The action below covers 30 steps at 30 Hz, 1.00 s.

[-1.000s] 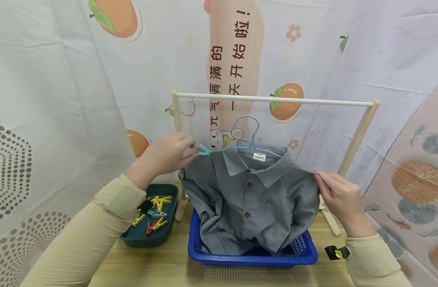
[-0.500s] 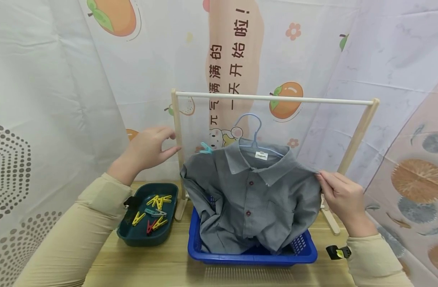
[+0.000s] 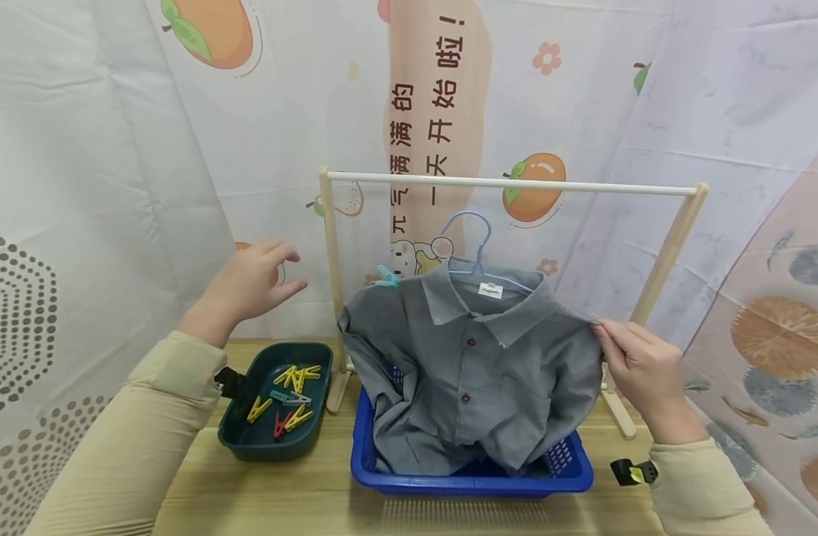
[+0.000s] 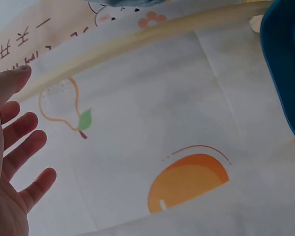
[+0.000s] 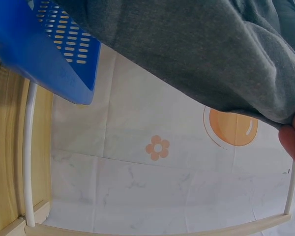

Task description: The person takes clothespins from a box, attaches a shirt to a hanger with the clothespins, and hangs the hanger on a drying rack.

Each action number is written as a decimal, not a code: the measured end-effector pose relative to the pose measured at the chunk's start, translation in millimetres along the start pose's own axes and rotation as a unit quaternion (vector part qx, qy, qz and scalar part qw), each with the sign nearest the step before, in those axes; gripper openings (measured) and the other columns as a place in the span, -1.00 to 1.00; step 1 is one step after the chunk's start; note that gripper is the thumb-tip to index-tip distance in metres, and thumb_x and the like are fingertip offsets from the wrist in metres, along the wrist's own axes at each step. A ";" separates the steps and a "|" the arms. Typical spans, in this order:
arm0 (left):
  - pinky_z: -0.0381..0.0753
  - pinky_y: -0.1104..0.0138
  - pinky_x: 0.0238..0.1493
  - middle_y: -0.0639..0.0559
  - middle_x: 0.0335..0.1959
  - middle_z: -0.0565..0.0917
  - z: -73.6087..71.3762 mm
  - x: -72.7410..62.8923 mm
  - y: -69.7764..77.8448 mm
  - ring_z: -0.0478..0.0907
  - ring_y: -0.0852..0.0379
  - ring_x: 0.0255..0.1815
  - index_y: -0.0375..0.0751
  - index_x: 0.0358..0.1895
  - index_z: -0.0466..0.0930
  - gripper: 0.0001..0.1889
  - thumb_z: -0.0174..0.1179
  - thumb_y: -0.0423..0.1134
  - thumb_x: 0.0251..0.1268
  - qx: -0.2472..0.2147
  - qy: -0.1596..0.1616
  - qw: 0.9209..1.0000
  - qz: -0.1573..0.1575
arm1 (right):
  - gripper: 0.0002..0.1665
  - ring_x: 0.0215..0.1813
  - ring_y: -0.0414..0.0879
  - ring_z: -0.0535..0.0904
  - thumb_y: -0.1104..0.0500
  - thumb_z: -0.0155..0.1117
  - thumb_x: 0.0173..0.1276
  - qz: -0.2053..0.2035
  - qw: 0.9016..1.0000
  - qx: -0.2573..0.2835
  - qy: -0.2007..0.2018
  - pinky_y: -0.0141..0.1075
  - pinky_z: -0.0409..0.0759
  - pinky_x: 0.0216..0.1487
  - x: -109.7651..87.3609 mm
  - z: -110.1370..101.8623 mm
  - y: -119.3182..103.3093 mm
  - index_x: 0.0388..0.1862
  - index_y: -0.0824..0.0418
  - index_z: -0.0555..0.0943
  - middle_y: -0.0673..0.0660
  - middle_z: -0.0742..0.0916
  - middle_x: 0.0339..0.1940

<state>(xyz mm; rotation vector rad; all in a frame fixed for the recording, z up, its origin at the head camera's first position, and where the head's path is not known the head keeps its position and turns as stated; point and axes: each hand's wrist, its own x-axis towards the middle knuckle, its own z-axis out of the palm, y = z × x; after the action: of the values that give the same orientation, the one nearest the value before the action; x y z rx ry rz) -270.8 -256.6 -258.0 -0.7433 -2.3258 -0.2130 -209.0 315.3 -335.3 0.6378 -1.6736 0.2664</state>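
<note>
A grey button-up shirt sits on a light blue hanger, its lower part bunched in a blue basket. My right hand pinches the shirt's shoulder on the right; the right wrist view shows those fingertips on the grey cloth. On the opposite shoulder a turquoise clothespin is clipped. Left of the rack, my left hand is in the air with fingers apart and nothing in them. Below it stands a dark green tray with several yellow, red and teal clothespins.
Behind the basket stands a rack with a white rail and wooden posts. The hanger's hook is below the rail, apart from it. All stands on a wooden table. Printed curtains hang at the back and sides.
My left hand has let go of the turquoise clothespin and moved left, away from the shirt. The clothespin stays on the shoulder. My right hand keeps its pinch, shifted very slightly right.
</note>
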 end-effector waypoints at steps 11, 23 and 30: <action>0.56 -0.10 -0.10 -0.15 -0.10 0.65 14.0 -12.9 -18.8 0.59 -0.19 -0.14 -0.22 0.02 0.64 -0.61 0.48 -0.10 0.22 -0.009 -0.040 0.999 -0.032 | -0.48 -0.57 0.08 0.63 -0.04 0.13 0.60 -0.001 1.000 -0.011 -0.008 -0.04 0.47 -0.52 -1.0 -0.9 1.2 -0.26 0.37 0.80 0.24 0.76 -0.47; 0.53 -0.20 0.07 -0.34 0.21 0.56 27.0 -27.1 -32.0 0.55 -0.32 0.11 -0.22 0.10 0.63 -0.55 0.49 -0.10 0.22 -0.028 -0.108 0.990 -0.086 | -0.46 -0.55 0.09 0.65 -0.05 0.14 0.60 0.002 1.000 -0.005 -0.003 -0.06 0.47 -0.49 -1.6 -0.5 -0.5 -0.27 0.36 0.80 0.24 0.77 -0.46; 0.51 -0.20 0.11 -0.30 0.20 0.56 38.2 -32.6 -40.5 0.54 -0.29 0.12 -0.25 0.16 0.61 -0.50 0.47 -0.08 0.24 -0.044 -0.142 0.982 -0.115 | -0.46 -0.57 0.09 0.64 -0.04 0.14 0.60 -0.003 1.000 -0.008 0.002 -0.04 0.47 -0.52 -0.7 -0.7 -1.3 -0.27 0.37 0.80 0.24 0.77 -0.47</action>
<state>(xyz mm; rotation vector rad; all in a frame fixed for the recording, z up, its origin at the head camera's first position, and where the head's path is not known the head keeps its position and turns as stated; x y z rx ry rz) -295.2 -291.9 -306.3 -0.5761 -2.6916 -0.3317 -207.7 314.8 -336.0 0.6288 -1.6675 0.2499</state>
